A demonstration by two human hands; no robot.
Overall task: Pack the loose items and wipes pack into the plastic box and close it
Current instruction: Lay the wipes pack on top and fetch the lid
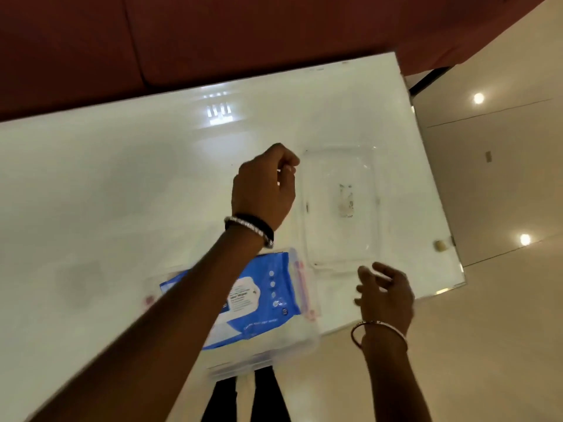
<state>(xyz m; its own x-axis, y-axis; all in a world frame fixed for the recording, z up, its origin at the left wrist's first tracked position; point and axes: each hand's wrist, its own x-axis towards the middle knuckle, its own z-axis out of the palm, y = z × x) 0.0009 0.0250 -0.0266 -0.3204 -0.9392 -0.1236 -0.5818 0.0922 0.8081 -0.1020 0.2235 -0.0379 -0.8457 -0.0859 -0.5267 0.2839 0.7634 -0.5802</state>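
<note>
Single head-worn wide-angle view, looking forward and steeply down onto the glossy white table [122, 184], with the person's own legs visible at the bottom edge and both forearms reaching up into frame from below. Close range: left hand [263, 188] sits mid-frame, right hand [385, 292] lower right, and the clear plastic box [262, 354] with the blue wipes pack [259, 303] lies at the near table edge. The frame is rotated, so the table edges run diagonally, with red seating along the top and floor at right; no second view to overlap with.
</note>
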